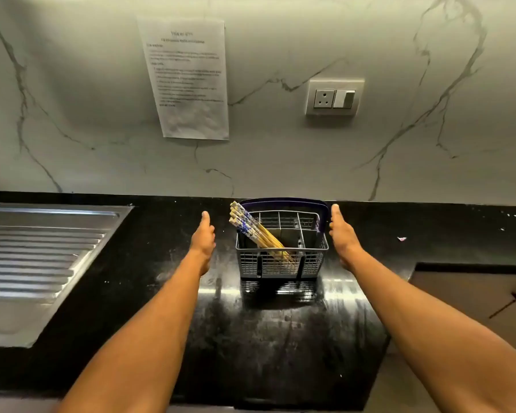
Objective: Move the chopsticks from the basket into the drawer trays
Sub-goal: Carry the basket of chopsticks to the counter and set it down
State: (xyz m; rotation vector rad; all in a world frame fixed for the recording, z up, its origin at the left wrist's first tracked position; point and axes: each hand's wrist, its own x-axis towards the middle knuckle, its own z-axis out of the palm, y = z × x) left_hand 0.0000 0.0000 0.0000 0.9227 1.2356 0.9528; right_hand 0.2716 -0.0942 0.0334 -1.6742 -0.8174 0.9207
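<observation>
Head view: grey wire-mesh cutlery basket with dark blue handle (281, 257) on glossy black stone countertop (280, 338), near marble-patterned backsplash (280, 162). Bundle of yellow chopsticks with blue-and-white patterned tops (258, 234) leaning leftward in basket's left compartment, tops above the rim. Left hand (202, 236) and right hand (341, 234) flanking basket, fingers straight, holding nothing; steel sink drainboard (42, 257) far left.

You have a grey plastic-looking mesh basket (281, 260) on a glossy black stone counter (280, 338), holding glossy yellow chopsticks (259, 234). At your left is a ribbed, brushed steel drainboard (39, 260); the veined wall (280, 156) carries matt paper (188, 79).
</observation>
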